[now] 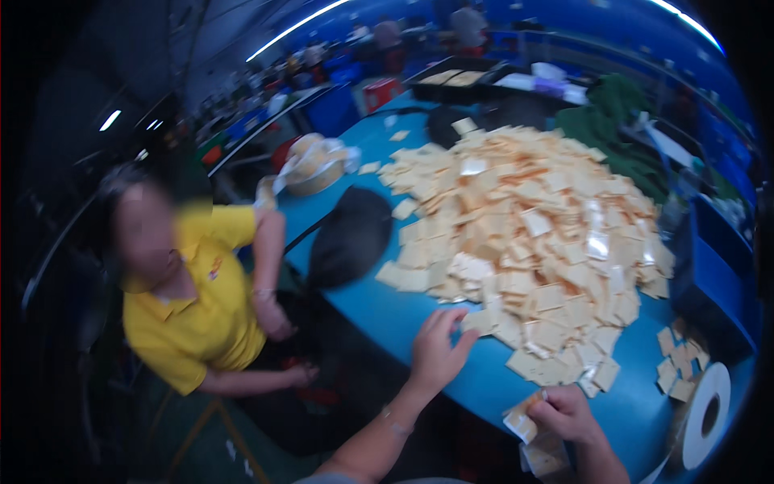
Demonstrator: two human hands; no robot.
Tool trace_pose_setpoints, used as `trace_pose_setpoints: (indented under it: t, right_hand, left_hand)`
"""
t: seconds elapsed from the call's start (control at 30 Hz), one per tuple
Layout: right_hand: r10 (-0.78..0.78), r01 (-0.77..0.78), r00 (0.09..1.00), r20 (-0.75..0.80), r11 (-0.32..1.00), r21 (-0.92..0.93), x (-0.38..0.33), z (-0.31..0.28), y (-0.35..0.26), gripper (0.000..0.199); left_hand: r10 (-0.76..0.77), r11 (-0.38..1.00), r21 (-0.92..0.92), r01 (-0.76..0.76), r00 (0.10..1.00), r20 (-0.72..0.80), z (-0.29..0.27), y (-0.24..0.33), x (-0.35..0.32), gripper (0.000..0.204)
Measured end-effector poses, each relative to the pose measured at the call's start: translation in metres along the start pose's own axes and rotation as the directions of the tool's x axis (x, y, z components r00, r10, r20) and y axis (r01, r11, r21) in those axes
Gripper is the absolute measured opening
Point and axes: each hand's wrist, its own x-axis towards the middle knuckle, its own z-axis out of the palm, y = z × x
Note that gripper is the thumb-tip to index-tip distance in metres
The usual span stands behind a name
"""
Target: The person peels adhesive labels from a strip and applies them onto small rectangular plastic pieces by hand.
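My left hand (439, 351) reaches over the near edge of the table, thumb and index finger on the edges of a cream square card (481, 323) beside a large heap of similar cards (556, 234). My right hand (567, 413) is closed round shiny clear plastic packets (522, 423) with cream pieces in them. Another such packet (547, 456) hangs below that hand, in front of the table edge. Blur hides the finer detail of the packets.
On the blue table (363, 302) lie a black rounded object (351, 238) and a white plastic bag (314, 165). To the right are a blue bin (713, 270), loose cards (681, 359) and a white roll (707, 415). A person in yellow (205, 298) is at the left.
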Motion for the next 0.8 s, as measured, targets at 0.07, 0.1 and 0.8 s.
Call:
trace_pose_setpoints:
  t: [0.07, 0.1, 0.8]
  right_hand:
    - [-0.077, 0.110, 0.966, 0.247, 0.987, -0.120, -0.003, 0.009, 0.001, 0.021]
    - [-0.073, 0.110, 0.956, 0.285, 0.987, -0.118, -0.002, 0.012, 0.001, 0.020]
    - [-0.002, 0.063, 0.977, -0.215, 0.959, 0.278, -0.002, 0.010, 0.016, 0.025]
  left_hand:
    - [0.114, 0.971, 0.212, -0.112, 0.993, 0.004, 0.004, -0.004, 0.002, 0.037]
    - [0.144, 0.956, 0.256, -0.145, 0.989, 0.023, 0.007, -0.003, 0.003, 0.038]
    - [0.326, 0.905, -0.361, -0.226, 0.914, 0.243, 0.029, 0.032, -0.067, 0.044]
